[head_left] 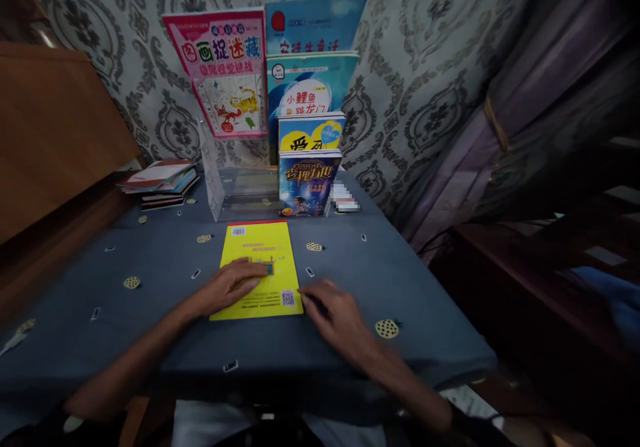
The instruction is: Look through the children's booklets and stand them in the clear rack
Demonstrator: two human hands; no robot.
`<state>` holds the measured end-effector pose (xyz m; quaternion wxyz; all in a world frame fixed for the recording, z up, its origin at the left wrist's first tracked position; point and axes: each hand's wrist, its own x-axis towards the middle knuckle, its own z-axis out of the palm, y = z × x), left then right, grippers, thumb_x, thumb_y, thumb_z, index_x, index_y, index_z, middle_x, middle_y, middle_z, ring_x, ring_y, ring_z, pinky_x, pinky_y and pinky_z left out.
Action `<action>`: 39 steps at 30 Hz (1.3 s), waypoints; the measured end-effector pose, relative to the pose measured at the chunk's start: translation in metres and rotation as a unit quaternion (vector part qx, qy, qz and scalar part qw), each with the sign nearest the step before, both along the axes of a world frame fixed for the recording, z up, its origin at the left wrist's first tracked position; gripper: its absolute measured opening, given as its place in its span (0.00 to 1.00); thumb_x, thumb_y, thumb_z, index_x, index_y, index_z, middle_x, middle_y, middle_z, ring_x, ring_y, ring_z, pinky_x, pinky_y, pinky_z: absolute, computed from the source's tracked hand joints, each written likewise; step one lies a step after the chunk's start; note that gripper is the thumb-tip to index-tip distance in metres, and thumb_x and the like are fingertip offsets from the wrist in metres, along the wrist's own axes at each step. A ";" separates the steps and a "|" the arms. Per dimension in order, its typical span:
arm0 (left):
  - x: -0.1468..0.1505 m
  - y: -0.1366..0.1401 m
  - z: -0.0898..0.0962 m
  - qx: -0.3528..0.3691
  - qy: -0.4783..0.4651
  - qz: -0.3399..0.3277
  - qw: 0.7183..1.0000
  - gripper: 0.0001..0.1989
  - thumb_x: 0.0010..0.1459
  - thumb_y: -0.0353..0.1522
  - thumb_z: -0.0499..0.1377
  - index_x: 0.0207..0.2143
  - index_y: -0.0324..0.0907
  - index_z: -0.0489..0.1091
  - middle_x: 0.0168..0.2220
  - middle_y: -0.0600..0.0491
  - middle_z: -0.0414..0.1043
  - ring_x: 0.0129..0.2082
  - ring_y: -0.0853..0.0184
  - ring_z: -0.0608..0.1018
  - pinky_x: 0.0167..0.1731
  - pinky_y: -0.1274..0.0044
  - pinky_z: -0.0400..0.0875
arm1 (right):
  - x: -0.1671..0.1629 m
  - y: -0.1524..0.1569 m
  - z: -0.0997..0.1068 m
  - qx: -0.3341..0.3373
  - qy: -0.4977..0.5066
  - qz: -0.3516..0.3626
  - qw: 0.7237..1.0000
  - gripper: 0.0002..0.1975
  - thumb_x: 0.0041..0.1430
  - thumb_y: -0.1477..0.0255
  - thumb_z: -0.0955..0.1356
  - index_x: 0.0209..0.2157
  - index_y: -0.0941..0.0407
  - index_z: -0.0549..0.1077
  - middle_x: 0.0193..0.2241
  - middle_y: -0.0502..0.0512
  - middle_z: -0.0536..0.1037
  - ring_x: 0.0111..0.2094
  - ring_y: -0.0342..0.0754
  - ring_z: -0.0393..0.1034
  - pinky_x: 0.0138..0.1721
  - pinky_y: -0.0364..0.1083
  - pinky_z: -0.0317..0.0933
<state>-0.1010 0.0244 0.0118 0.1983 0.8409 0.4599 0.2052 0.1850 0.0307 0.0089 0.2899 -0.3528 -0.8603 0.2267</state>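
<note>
A yellow book (pixel 265 237) with a red spine edge lies on the blue-grey tablecloth, its barcode at the far left corner and a QR code near its right edge. My left hand (pixel 233 287) rests flat across the book's middle left, fingers stretched out. At the book's right edge, my right hand (pixel 335 313) has its thumb and forefinger close together on the edge; the other fingers curl in. Behind the book stands a clear acrylic rack (pixel 215 183). It holds a pink picture book (pixel 230 73) on the left and several overlapping books, a dark blue one (pixel 310 187) in front, on the right.
A stack of books (pixel 167 183) lies at the table's back left, by a wooden cabinet (pixel 55 120). Behind the rack's right side lies a blurred-out white item (pixel 345 197). Patterned wallpaper (pixel 395 53) backs the table, and a purple curtain (pixel 470 120) hangs at right.
</note>
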 end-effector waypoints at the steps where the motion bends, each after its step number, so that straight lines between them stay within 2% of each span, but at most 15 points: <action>1: -0.004 0.006 -0.002 0.019 0.005 0.046 0.999 0.21 0.70 0.41 0.47 0.58 0.46 0.69 0.59 0.49 0.72 0.61 0.60 0.72 0.63 0.60 0.61 | -0.004 0.014 0.003 0.004 -0.026 -0.006 1.000 0.12 0.67 0.73 0.61 0.43 0.54 0.77 0.38 0.58 0.81 0.41 0.53 0.74 0.43 0.52 0.68; 5: -0.027 0.038 -0.007 0.089 0.052 0.235 0.966 0.23 0.67 0.40 0.46 0.56 0.38 0.69 0.59 0.41 0.70 0.59 0.54 0.72 0.60 0.60 0.65 | -0.036 0.067 0.009 0.038 -0.106 -0.024 0.993 0.13 0.64 0.75 0.64 0.47 0.58 0.76 0.46 0.62 0.79 0.48 0.54 0.71 0.52 0.52 0.62; 7: -0.036 0.052 -0.008 0.101 0.080 0.280 0.951 0.22 0.66 0.38 0.46 0.55 0.38 0.69 0.58 0.41 0.71 0.58 0.55 0.73 0.58 0.62 0.67 | -0.054 0.084 0.006 0.038 -0.126 -0.044 0.990 0.14 0.64 0.75 0.64 0.49 0.60 0.75 0.51 0.64 0.76 0.51 0.56 0.69 0.54 0.54 0.61; 10: -0.042 0.064 -0.009 0.101 0.108 0.308 0.940 0.20 0.66 0.36 0.46 0.53 0.40 0.69 0.56 0.43 0.73 0.56 0.57 0.74 0.56 0.66 0.69 | -0.069 0.098 -0.006 0.044 -0.128 -0.052 0.989 0.16 0.65 0.75 0.63 0.52 0.61 0.74 0.55 0.66 0.73 0.54 0.58 0.66 0.55 0.55 0.60; 16: -0.040 0.066 -0.010 0.115 0.135 0.301 0.937 0.20 0.66 0.36 0.46 0.52 0.38 0.71 0.56 0.41 0.73 0.56 0.54 0.75 0.57 0.64 0.68 | -0.065 0.102 -0.024 0.082 -0.105 -0.017 0.991 0.16 0.66 0.74 0.63 0.53 0.58 0.72 0.56 0.66 0.72 0.57 0.56 0.64 0.57 0.56 0.59; 29: -0.022 0.080 -0.006 0.108 0.160 0.245 0.950 0.22 0.66 0.36 0.47 0.55 0.41 0.72 0.59 0.45 0.72 0.59 0.55 0.73 0.57 0.64 0.69 | -0.066 0.100 -0.017 0.068 -0.114 -0.018 0.991 0.16 0.66 0.75 0.63 0.53 0.62 0.72 0.54 0.67 0.71 0.56 0.56 0.63 0.58 0.53 0.58; 39: 0.003 0.096 -0.008 0.124 0.166 0.181 0.961 0.22 0.66 0.34 0.47 0.57 0.36 0.71 0.60 0.41 0.70 0.60 0.54 0.72 0.59 0.63 0.67 | -0.067 0.101 -0.019 0.081 -0.106 -0.014 0.991 0.13 0.66 0.74 0.63 0.50 0.59 0.74 0.53 0.65 0.72 0.54 0.55 0.64 0.58 0.54 0.58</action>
